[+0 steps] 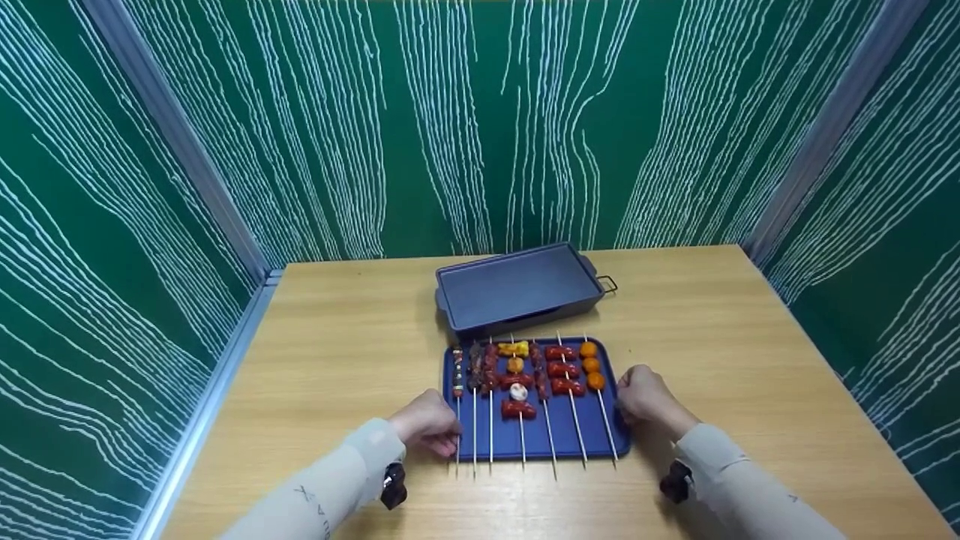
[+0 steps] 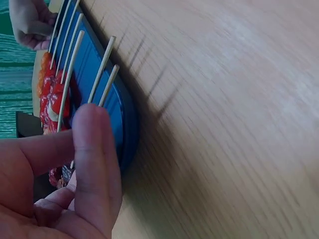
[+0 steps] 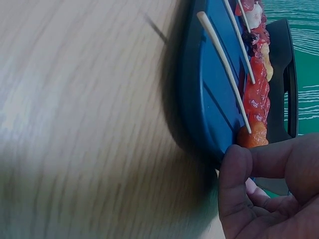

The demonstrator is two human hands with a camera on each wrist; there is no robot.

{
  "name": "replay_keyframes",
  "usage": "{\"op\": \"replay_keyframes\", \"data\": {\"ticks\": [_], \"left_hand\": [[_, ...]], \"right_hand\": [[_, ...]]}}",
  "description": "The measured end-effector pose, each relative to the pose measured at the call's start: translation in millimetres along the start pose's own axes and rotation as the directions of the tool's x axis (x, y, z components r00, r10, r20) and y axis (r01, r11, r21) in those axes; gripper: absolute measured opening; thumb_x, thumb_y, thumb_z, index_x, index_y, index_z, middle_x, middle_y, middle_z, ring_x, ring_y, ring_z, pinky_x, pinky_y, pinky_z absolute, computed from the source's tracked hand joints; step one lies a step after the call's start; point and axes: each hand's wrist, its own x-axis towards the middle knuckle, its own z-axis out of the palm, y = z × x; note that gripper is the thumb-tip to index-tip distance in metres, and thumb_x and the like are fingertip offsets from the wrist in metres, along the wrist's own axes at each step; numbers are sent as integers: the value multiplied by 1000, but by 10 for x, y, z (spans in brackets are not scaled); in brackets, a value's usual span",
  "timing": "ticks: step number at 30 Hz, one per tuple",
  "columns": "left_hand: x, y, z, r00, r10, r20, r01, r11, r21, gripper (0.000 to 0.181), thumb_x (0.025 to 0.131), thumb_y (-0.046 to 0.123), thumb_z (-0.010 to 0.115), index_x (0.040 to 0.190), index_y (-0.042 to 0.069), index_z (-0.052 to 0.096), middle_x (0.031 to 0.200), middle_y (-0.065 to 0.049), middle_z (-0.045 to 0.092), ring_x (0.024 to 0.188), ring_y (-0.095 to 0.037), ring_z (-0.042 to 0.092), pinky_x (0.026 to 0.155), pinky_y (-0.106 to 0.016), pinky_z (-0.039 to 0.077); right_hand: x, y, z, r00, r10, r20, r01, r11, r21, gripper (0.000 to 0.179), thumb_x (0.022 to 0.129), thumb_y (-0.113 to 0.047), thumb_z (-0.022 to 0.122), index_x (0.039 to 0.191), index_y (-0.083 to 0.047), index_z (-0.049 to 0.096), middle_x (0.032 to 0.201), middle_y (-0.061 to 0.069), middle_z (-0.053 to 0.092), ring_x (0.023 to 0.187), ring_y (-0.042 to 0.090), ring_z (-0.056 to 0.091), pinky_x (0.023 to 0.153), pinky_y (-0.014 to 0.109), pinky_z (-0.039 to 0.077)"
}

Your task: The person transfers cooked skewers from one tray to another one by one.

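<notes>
A blue rectangular tray (image 1: 536, 439) lies on the table with several food skewers side by side, their bare stick ends pointing toward me over its near rim. Orange balls (image 1: 592, 365) are on the rightmost skewer, red sausage-like pieces (image 1: 564, 370) on the one beside it, and a mixed skewer (image 1: 515, 380) is near the middle. My left hand (image 1: 427, 424) pinches the tray's left edge between thumb and fingers, close to the leftmost stick. On the opposite side, my right hand (image 1: 651, 397) pinches the right edge, its thumb (image 3: 235, 164) on the rim. The fingers underneath are partly hidden.
Right behind the tray stands a dark grey rectangular pan (image 1: 525, 289), set at a slant, with a wire handle (image 1: 608, 283) on its right. The wooden table (image 1: 337, 337) meets green white-streaked walls (image 1: 315, 127) at the back and sides.
</notes>
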Motion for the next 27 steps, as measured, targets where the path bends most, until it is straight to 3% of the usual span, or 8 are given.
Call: {"op": "replay_keyframes", "data": {"ticks": [8, 16, 22, 27], "left_hand": [[-3, -18, 54, 999, -8, -38, 9, 999, 35, 18, 86, -14, 61, 73, -5, 69, 51, -4, 61, 39, -7, 58, 38, -17, 51], [1, 19, -32, 998, -9, -61, 14, 996, 83, 14, 88, -9, 68, 75, -5, 72, 53, -4, 61, 41, -9, 59, 41, -20, 55], [67, 49, -195, 989, 79, -126, -57, 984, 168, 20, 93, -1, 70, 73, 0, 69, 57, -7, 64, 44, -12, 60, 50, -31, 64], [158, 28, -340, 956, 201, -212, -154, 964, 218, 18, 99, 8, 68, 83, 1, 71, 64, -10, 69, 45, -11, 57, 46, -26, 57]], "right_hand": [[20, 24, 33, 1000, -6, -4, 6, 1000, -17, 14, 83, 11, 53, 81, -3, 54, 73, 8, 58, 51, 15, 62, 44, 25, 57], [13, -24, 24, 1000, -3, 0, 3, 1000, 2, 13, 84, 12, 51, 86, -1, 54, 72, 8, 57, 54, 16, 60, 45, 26, 56], [-29, 18, -7, 1000, -29, -6, 29, 999, -35, 15, 86, 11, 62, 82, -2, 56, 70, 7, 58, 52, 16, 59, 44, 26, 55], [-46, -6, -65, 995, -91, -29, 87, 989, -118, 19, 94, -6, 76, 81, -2, 63, 66, 5, 62, 52, 15, 59, 47, 25, 52]]}}
